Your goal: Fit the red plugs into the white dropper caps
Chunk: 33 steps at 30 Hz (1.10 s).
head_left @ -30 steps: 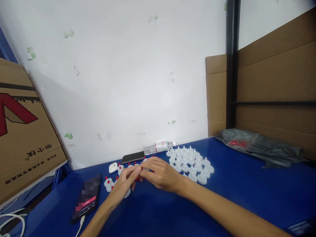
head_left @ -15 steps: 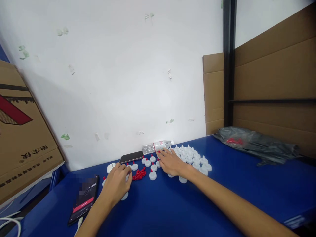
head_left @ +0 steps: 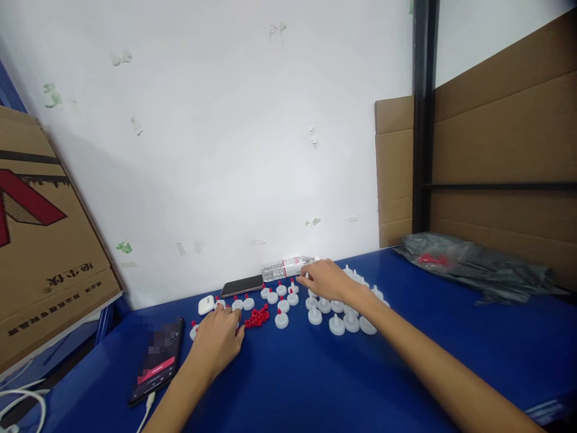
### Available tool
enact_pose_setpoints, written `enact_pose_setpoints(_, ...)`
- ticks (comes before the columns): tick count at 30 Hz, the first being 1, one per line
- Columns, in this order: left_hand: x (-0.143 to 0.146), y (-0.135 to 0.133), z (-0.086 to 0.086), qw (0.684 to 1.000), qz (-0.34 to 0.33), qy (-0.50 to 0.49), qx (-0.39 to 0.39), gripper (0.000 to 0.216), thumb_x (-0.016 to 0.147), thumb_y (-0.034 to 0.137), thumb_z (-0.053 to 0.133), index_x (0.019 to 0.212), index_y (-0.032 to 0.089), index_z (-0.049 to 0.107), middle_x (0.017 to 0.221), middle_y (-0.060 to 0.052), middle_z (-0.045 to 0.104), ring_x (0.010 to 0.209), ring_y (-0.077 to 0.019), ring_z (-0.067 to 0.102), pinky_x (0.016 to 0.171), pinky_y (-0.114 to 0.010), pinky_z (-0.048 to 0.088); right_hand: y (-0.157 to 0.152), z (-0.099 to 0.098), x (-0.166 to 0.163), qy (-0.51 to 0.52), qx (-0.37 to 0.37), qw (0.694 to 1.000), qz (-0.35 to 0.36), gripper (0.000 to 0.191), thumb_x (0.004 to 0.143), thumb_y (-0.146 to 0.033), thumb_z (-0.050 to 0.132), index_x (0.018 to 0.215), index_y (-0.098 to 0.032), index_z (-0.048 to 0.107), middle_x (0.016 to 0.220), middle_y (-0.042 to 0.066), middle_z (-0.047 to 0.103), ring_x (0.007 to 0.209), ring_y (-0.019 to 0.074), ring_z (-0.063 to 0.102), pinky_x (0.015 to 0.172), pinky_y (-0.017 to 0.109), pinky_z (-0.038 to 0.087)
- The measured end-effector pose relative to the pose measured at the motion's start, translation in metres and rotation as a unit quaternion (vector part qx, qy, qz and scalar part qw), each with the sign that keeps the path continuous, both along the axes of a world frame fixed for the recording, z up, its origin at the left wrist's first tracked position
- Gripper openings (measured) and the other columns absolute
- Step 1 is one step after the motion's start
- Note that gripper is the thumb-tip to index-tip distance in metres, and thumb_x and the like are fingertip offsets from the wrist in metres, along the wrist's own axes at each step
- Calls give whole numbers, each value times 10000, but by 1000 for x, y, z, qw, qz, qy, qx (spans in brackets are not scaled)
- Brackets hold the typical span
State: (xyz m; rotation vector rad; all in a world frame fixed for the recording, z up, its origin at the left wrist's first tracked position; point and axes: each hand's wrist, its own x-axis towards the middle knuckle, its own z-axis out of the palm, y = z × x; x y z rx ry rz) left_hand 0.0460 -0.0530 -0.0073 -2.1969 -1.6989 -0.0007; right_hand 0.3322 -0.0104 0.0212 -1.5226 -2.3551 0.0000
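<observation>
My left hand [head_left: 219,337] is low over the table at the left, fingers curled downward. White shows beside its fingertips, but what the fingers hold, if anything, is hidden. Just right of it lies a pile of small red tips [head_left: 258,316]. Round white nozzle caps with red tips [head_left: 282,319] stand about the pile, some partly behind the left hand. My right hand [head_left: 325,279] hovers at the left edge of a cluster of plain white nozzle caps [head_left: 336,325]. Its fingers are bent and apart, with no object visible in them.
Along the wall lie a water bottle [head_left: 283,269], a dark phone [head_left: 242,285] and a white case [head_left: 206,305]. A lit phone [head_left: 157,361] with a cable is at the left. A grey plastic bag [head_left: 478,267] lies at the right; cardboard [head_left: 54,240] stands at the left.
My right hand has moved right from the red-tipped caps to the plain white ones. A white cap seen below my left hand is no longer visible there. The view has shifted slightly.
</observation>
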Motion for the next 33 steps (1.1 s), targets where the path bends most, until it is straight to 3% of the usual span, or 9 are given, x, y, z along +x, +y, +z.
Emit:
enact_pose_setpoints(4,2,-1,2,1000,3,-4,-23,210,882,226,502,896,158,701,957,-144,707,944,-300,634,788,-379,456,1,2,14,-25,-97,994,34,331,806,-513,680,959,-233,765,929,57,760,824,222,689,665,267,451)
enact_pose_setpoints(10,0,1,0,999,-13,-19,-39,195,892,197,499,858,178,690,939,-111,708,955,-268,627,768,-337,444,3,-7,9,-64,-118,990,36,367,696,-430,789,993,-215,767,930,65,763,851,241,692,669,272,437)
enact_pose_setpoints(15,-4,5,-5,999,-27,-18,-33,205,903,190,494,869,178,696,950,-111,707,983,-271,610,789,-341,439,2,-9,4,-75,-74,994,38,275,723,-403,774,912,-204,756,917,65,759,871,255,687,744,298,428)
enact_pose_setpoints(21,-4,6,-6,998,-51,-23,-32,223,923,191,482,862,188,696,919,-102,709,947,-275,613,794,-354,422,-4,-6,-1,-39,12,999,14,341,893,-428,582,1105,-174,662,1021,115,725,906,264,670,675,293,423)
enact_pose_setpoints(33,-3,6,-4,994,-56,-61,-77,188,944,234,499,923,219,686,969,-74,698,977,-262,607,804,-339,394,-12,-6,-15,-11,86,995,40,298,916,-449,578,1090,-211,622,906,68,733,803,234,673,625,276,389)
